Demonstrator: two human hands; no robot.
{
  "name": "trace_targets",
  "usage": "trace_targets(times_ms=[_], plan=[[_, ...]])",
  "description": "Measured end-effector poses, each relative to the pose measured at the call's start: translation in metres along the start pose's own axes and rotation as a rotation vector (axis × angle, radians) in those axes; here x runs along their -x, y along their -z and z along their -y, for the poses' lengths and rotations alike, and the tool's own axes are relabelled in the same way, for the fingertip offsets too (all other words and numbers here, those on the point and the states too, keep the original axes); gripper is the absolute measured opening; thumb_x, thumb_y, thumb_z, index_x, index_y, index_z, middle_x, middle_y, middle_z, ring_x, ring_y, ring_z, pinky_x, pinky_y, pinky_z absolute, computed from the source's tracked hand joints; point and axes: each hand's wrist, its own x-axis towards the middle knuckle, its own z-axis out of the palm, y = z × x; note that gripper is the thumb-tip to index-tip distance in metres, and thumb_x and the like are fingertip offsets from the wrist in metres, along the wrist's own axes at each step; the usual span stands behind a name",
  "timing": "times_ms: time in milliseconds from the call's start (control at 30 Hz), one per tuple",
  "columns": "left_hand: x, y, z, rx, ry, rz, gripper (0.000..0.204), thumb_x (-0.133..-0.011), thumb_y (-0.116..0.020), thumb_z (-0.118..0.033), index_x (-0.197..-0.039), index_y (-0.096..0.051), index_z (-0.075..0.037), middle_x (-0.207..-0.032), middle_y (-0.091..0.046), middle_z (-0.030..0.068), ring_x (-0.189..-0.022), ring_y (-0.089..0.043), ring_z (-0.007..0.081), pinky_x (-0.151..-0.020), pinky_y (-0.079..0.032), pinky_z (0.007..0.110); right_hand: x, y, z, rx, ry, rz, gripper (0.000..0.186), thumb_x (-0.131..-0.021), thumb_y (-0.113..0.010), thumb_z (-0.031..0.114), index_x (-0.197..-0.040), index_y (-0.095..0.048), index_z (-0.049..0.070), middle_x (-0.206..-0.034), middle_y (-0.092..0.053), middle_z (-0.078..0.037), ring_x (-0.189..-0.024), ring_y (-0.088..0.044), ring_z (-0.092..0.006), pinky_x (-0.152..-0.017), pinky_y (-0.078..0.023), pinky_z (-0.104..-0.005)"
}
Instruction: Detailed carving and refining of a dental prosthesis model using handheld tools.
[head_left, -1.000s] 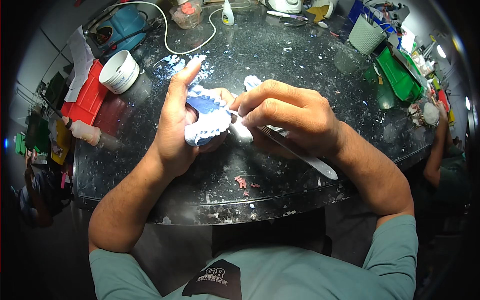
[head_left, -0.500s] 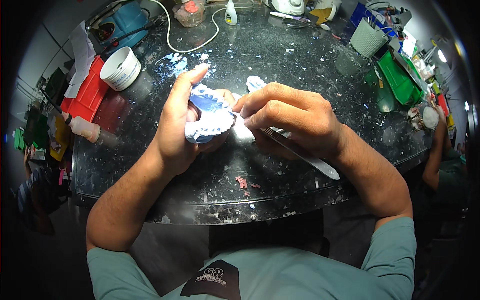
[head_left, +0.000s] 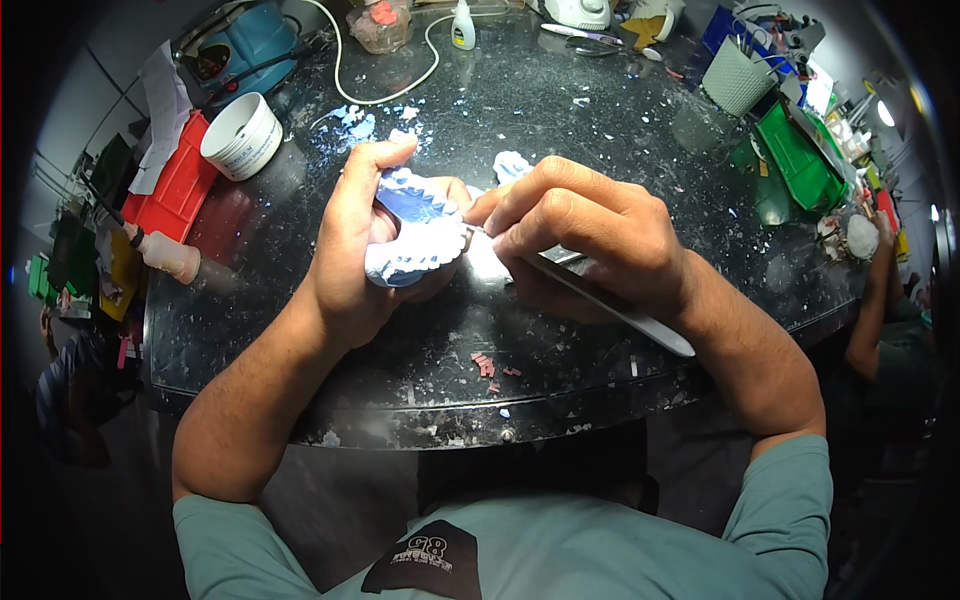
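Note:
In the middle of the head view, my left hand (head_left: 350,260) is closed on a pale blue dental cast (head_left: 410,262) with rows of teeth, its thumb up along the left side. My right hand (head_left: 590,235) is closed on a slim metal hand tool (head_left: 640,325), whose handle slants toward the lower right; its working end is at the cast's right side, partly hidden by fingers. A second pale blue cast piece (head_left: 510,163) lies just beyond my right hand. Several small pink pieces (head_left: 483,364) lie on the dark worktop (head_left: 540,395) near its front edge.
At left stand a white tub (head_left: 240,150), red bin (head_left: 175,200), bottle (head_left: 170,257) and blue machine (head_left: 240,50). Behind are a cable (head_left: 338,80), dropper bottle (head_left: 462,25) and blue shavings (head_left: 355,125). At right: tool cup (head_left: 737,75), green bin (head_left: 800,155). Co-workers (head_left: 875,320) sit either side.
The tool's handle has shifted a little to the right and its angle has changed slightly with my right hand. The cast stays in my left hand, moved only slightly.

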Motion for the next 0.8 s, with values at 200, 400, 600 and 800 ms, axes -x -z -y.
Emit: trace_targets(times_ms=[200,400,600,800], plan=[[-0.004,-0.002,0.004,-0.163,-0.154,-0.087,0.068,-0.097,-0.024,-0.065,-0.085,-0.054,-0.005,-0.069,-0.056,0.0022,-0.055,-0.047,0.0096,-0.051,-0.034,0.022,-0.002,0.005,0.0,-0.106,-0.025,0.045,0.024,-0.069,-0.075,-0.007,-0.085,-0.061,0.005,-0.094,-0.067,-0.011,-0.086,-0.071,-0.0275,-0.074,-0.059,-0.0352],[-0.002,0.005,-0.001,-0.118,-0.234,0.096,0.062,-0.101,-0.033,-0.054,-0.087,-0.06,0.0,-0.079,-0.057,0.0046,-0.071,-0.053,0.0113,-0.067,-0.041,0.024,-0.002,0.005,0.001,-0.119,-0.019,0.053,0.023,-0.069,-0.075,-0.006,-0.083,-0.062,0.005,-0.093,-0.068,-0.011,-0.089,-0.072,-0.0276,-0.076,-0.059,-0.0346],[-0.002,-0.003,0.001,-0.269,-0.259,-0.075,0.071,-0.096,-0.028,-0.066,-0.086,-0.057,-0.002,-0.073,-0.057,0.0041,-0.063,-0.053,0.0104,-0.058,-0.039,0.022,-0.003,0.007,0.003,-0.095,-0.015,0.069,0.021,-0.07,-0.076,-0.007,-0.085,-0.065,0.002,-0.091,-0.068,-0.012,-0.092,-0.073,-0.0311,-0.079,-0.061,-0.0377],[-0.002,-0.002,0.001,-0.281,-0.261,-0.082,0.071,-0.094,-0.031,-0.068,-0.086,-0.058,-0.002,-0.074,-0.057,0.004,-0.062,-0.053,0.0104,-0.057,-0.039,0.022,-0.002,0.007,0.003,-0.095,-0.031,0.082,0.02,-0.071,-0.077,-0.008,-0.086,-0.067,0.0,-0.09,-0.069,-0.013,-0.096,-0.074,-0.0332,-0.082,-0.062,-0.041]])
